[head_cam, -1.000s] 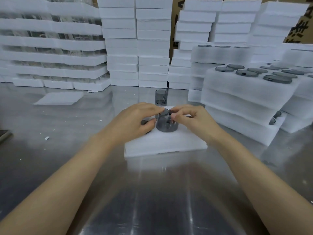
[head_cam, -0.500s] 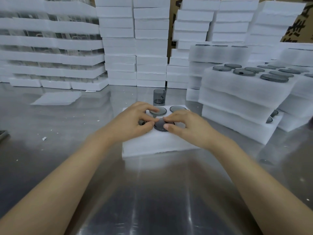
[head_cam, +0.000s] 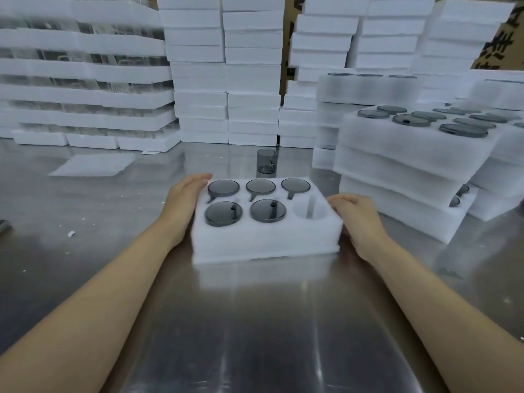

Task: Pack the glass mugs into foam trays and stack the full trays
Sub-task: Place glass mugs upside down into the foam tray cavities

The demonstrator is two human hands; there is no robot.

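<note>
On the steel table (head_cam: 255, 321), the foam tray (head_cam: 263, 239) holds five grey glass mugs (head_cam: 223, 213); its near-right pocket (head_cam: 310, 212) shows bare foam. The left hand (head_cam: 184, 199) lies flat against the tray's left side, and the right hand (head_cam: 357, 219) curls round its right edge. A lone mug (head_cam: 266, 163) stands just behind the tray; full stacked trays (head_cam: 402, 165) crowd its right.

The head camera looks forward and down, near the foam tray (head_cam: 263, 241).

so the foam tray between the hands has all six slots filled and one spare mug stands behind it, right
Not quite. The head view shows only five slots filled in the foam tray; the near right slot is empty. The rest holds: the spare mug stands behind it, with the left hand and right hand at its sides.
</note>
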